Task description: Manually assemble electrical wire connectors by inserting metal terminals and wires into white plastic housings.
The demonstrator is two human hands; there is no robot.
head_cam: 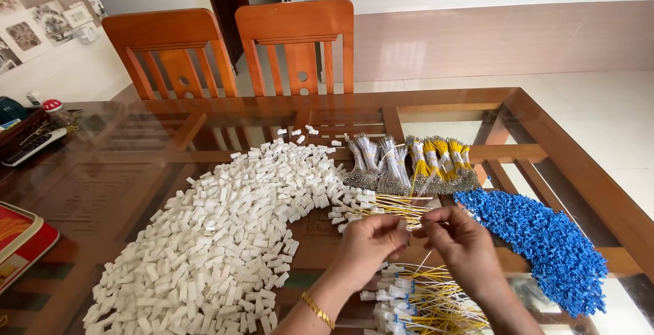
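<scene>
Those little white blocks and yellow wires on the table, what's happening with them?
A person sits at a glass-topped wooden table. Their left hand and right hand meet over the middle, pinching a thin yellow wire between the fingertips. A big pile of white blocks lies to the left and a pile of blue pieces to the right. Bundles of wires lie behind the hands. Wires with white blocks on their ends lie in front of the person.

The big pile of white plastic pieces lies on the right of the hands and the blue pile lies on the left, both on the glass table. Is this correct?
Not quite: the sides are swapped. In the head view the white pieces lie left of both hands, left hand and right hand, and the blue pile lies right. Both rest on the glass table.
</scene>
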